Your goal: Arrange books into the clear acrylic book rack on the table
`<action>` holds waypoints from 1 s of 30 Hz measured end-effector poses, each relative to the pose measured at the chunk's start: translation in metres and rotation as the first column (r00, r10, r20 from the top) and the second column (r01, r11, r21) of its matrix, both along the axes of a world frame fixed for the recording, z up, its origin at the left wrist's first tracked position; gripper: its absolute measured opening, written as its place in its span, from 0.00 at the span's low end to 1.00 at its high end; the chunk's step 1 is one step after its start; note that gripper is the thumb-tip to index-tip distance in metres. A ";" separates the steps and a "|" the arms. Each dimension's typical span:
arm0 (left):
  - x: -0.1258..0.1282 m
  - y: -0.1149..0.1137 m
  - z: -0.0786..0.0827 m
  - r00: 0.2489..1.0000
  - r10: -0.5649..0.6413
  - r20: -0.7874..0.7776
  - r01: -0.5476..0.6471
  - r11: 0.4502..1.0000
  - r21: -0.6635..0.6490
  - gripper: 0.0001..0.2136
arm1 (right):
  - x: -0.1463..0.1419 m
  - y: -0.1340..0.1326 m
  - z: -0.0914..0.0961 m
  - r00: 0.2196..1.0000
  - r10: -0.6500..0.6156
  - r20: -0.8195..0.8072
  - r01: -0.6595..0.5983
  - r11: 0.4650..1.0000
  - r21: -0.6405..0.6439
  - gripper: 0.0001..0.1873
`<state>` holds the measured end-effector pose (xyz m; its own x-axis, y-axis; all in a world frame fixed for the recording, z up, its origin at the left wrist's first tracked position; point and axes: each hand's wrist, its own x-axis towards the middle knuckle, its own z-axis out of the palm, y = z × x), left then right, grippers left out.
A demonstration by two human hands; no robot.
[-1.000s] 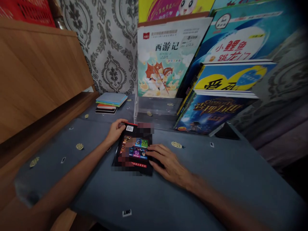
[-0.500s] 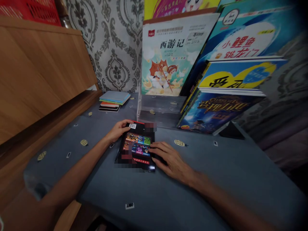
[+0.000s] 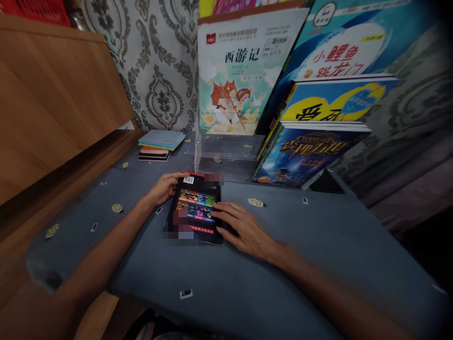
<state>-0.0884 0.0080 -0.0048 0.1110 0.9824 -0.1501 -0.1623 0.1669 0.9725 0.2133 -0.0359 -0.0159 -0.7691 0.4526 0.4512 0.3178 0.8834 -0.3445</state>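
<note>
A black book [image 3: 200, 189] with a red top edge lies flat on the table, a barcode and two rows of small coloured pictures facing up. Parts of it are blurred into blocks. My left hand [image 3: 163, 189] is closed at its upper left corner, one finger stretched along the top edge and the others curled by the left side. Over the right edge rests my right hand [image 3: 244, 229], its fingers extended and their tips on the cover near the pictures. The right thumb lies lower, beside the book's edge.
Behind stands a clear book rack [image 3: 226, 165] holding several upright children's books [image 3: 244, 75]. A small stack of thin books [image 3: 161, 141] sits at the back left. A wooden cabinet [image 3: 63, 94] borders the left side. The blue-grey tablecloth [image 3: 226, 288] covers the table.
The view has shifted slightly, so everything appears a little further left and higher. My left thumb has come off the cover to the book's left edge. The right hand keeps its place.
</note>
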 end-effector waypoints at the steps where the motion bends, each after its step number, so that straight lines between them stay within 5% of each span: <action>1: -0.002 0.000 0.000 1.000 -0.019 0.012 0.019 1.000 -0.002 0.24 | 0.000 0.000 -0.001 1.000 -0.001 0.005 0.001 1.000 -0.004 0.18; 14: -0.010 -0.003 0.001 0.962 -0.271 -0.022 0.272 0.958 0.088 0.33 | 0.001 0.000 0.000 1.000 0.010 0.003 -0.010 1.000 -0.021 0.17; 22: -0.005 -0.004 0.002 0.911 -0.219 -0.350 0.322 0.908 0.268 0.30 | 0.001 0.000 0.000 1.000 0.002 -0.016 -0.002 1.000 -0.031 0.18; 26: 0.001 -0.013 0.007 0.699 0.077 -0.711 0.338 0.841 0.423 0.27 | 0.002 0.000 -0.001 1.000 -0.002 -0.030 0.001 0.999 -0.047 0.18; 30: 0.003 -0.021 0.011 0.464 0.286 -0.838 0.380 0.790 0.481 0.20 | 0.002 0.000 0.001 1.000 -0.014 0.001 0.014 0.998 -0.058 0.19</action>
<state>-0.0853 -0.0133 0.0058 0.3049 0.8894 0.3405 0.7660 -0.4415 0.4672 0.2155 -0.0363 -0.0152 -0.7625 0.4891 0.4236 0.3303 0.8571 -0.3953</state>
